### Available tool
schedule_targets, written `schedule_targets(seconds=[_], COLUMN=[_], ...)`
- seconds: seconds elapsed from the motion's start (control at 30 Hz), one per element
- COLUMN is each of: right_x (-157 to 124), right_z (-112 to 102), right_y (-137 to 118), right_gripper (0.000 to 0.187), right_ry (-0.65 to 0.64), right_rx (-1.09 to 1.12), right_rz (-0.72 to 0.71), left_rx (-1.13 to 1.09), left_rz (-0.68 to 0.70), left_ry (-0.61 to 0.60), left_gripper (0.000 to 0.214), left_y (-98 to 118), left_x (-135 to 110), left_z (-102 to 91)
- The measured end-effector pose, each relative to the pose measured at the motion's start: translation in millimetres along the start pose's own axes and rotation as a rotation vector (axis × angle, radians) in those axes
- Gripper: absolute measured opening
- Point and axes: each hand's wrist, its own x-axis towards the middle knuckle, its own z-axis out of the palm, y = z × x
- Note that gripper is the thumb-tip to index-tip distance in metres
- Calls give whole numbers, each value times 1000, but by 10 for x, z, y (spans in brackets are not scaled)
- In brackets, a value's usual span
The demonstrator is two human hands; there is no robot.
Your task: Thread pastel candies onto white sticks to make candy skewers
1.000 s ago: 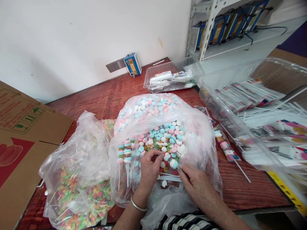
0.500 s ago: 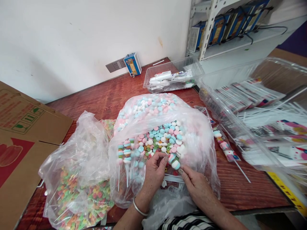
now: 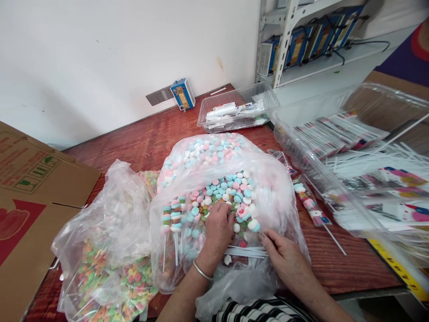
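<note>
Pink, blue and white candy skewer (image 3: 247,218) in a pinch grip

The skewer lies between the hands, tilted over loose pastel button candies (image 3: 219,190). The right hand (image 3: 284,255) pinches it at its lower end, apparently by the stick, which the fingers mostly hide. The left hand (image 3: 219,223) is curled beside the upper end among the candies; whether it grasps one, I cannot tell.

Threading appears to be the step in hand. For that, the right fingers should pinch close behind the bottom candy so the stick does not bend, while each piece is best pushed on through its middle, squarely and gently, to avoid splitting it.

Counted: one skewer between the hands; left of the left hand, a group of candy-loaded skewers (image 3: 176,217) with three sticks showing; beyond the right hand, one wrapped skewer (image 3: 313,208). Far left sits one clear bag of gummy rings (image 3: 137,277). Two clear plastic trays (image 3: 318,179) stand ahead and to the right. White sticks (image 3: 248,252) just below the hands overlap too closely to count, as do the candies.
</note>
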Motion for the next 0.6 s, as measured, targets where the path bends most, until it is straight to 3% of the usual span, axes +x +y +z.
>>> schedule_targets(seconds=[0.1, 0.17, 0.27, 0.33, 0.47, 0.6], right_x=[0, -1, -2, -4, -7, -11], right_z=[21, 37, 46, 41, 28, 28], right_y=[12, 22, 28, 24, 13, -8], right_gripper=[34, 33, 31, 31, 31, 31], right_ry=[-23, -34, -38, -41, -48, -52], right_rx=[-39, -55, -74, -88, -96, -86], right_rz=[-12, -28, -48, -48, -34, -31], left_rx=[-88, -260, -606, -708, -651, -528], left_rz=[-68, -183, -376, -443, -441, -286], left_ry=[15, 34, 20, -26, -45, 7], left_gripper=[9, 2, 17, 22, 19, 12], left_y=[-13, -27, -31, -13, 55, 95], left_x=[-23, -22, -2, 9, -11, -58], left_z=[-1, -7, -30, -61, -125, -138])
